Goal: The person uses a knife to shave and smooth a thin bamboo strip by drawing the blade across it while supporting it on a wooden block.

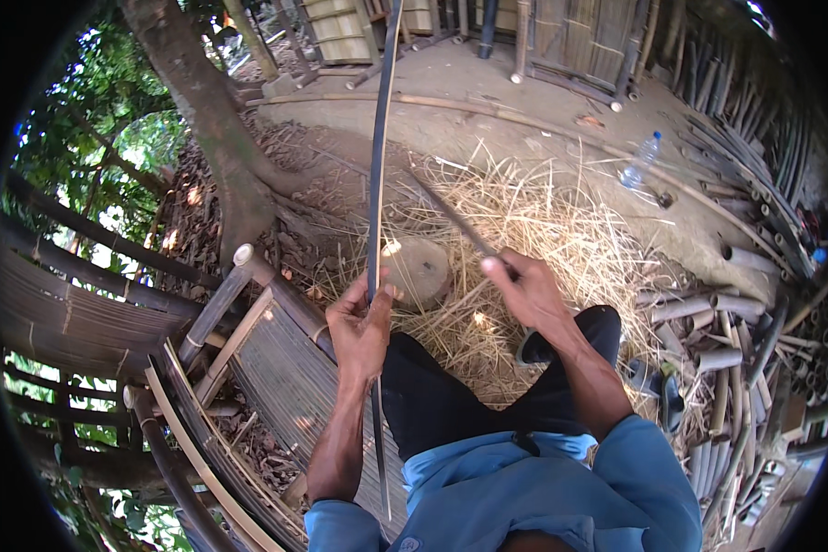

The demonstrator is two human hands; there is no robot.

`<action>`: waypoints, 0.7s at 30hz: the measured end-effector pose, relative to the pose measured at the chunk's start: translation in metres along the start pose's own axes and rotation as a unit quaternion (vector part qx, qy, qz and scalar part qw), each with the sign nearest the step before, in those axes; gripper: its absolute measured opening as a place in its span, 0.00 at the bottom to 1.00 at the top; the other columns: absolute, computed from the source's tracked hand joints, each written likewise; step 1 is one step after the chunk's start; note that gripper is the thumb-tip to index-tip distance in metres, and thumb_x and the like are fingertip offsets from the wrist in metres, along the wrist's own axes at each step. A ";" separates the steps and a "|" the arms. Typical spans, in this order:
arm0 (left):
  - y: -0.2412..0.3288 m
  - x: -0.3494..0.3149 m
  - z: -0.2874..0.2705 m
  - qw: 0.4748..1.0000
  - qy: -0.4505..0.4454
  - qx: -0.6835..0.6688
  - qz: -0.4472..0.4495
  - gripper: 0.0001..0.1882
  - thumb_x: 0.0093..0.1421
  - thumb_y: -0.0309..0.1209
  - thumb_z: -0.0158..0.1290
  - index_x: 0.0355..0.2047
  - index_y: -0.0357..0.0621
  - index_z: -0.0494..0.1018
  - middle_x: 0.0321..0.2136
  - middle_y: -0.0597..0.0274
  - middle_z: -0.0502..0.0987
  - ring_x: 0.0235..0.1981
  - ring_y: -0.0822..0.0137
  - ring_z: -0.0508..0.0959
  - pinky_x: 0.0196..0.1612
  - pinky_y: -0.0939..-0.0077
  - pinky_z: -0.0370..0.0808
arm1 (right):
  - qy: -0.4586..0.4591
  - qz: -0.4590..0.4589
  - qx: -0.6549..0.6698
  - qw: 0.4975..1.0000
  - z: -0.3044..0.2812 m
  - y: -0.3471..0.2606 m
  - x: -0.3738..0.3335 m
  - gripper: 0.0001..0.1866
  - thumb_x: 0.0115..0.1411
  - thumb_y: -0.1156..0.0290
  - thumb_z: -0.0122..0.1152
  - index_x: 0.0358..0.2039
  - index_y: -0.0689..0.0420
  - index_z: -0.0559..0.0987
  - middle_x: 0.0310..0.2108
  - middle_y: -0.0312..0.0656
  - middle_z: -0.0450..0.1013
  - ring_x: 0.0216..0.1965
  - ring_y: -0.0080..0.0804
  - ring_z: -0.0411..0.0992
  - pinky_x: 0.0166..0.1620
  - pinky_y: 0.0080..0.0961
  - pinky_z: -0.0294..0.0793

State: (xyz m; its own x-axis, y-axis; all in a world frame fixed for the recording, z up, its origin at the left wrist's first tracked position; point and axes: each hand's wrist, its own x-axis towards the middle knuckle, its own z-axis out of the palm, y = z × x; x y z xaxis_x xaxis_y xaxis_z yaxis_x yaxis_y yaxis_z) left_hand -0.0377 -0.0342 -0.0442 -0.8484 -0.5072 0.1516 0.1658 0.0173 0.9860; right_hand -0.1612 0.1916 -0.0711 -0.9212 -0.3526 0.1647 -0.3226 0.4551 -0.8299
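Hands [363, 327], two; bamboo strip [378, 166], one.

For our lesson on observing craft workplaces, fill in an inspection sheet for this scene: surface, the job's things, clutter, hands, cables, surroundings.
Surface: bare earth ground, partly covered by a heap of pale bamboo shavings.
Job's things: long bamboo strip held upright; dark blade; round wooden block beside the knees.
Clutter: clear plastic bottle; cut bamboo tubes to the right; sandals.
Hands: left hand grips the strip; right hand grips the blade's handle.
Cables: nothing seen.
Surroundings: tree trunk, woven bamboo panel at the left, stacked poles along the right edge.
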 end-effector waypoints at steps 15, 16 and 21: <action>-0.009 -0.066 0.005 0.986 -0.057 -0.001 -0.159 0.15 0.67 0.25 0.55 0.54 0.39 0.76 0.16 0.78 0.66 0.11 0.85 0.57 0.15 0.84 0.50 | -0.102 -0.244 -0.170 0.949 0.028 -0.007 -0.029 0.36 0.61 0.32 0.56 0.23 0.58 0.82 0.09 0.46 0.69 0.13 0.45 0.74 0.21 0.41 0.74; -0.014 -0.069 0.001 0.987 -0.056 -0.004 -0.152 0.15 0.67 0.25 0.55 0.53 0.38 0.76 0.16 0.78 0.66 0.11 0.85 0.57 0.15 0.84 0.50 | -0.100 -0.241 -0.172 0.950 0.028 -0.008 -0.026 0.36 0.61 0.32 0.56 0.23 0.58 0.82 0.09 0.46 0.69 0.13 0.45 0.74 0.21 0.41 0.74; -0.006 -0.072 -0.002 0.985 -0.046 0.034 -0.162 0.13 0.66 0.24 0.55 0.51 0.37 0.77 0.15 0.78 0.66 0.11 0.86 0.58 0.14 0.84 0.50 | -0.122 -0.193 -0.199 0.953 0.028 -0.011 -0.026 0.32 0.61 0.35 0.58 0.26 0.56 0.82 0.15 0.47 0.74 0.17 0.47 0.75 0.25 0.44 0.74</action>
State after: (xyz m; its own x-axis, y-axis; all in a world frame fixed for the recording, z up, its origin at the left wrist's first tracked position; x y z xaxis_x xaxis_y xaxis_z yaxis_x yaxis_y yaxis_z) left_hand 0.0239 0.0004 -0.0611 -0.8939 -0.4153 -0.1688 -0.1521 -0.0732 0.9856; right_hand -0.1275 0.1723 -0.0811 -0.6543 -0.7144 0.2481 -0.7295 0.5099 -0.4559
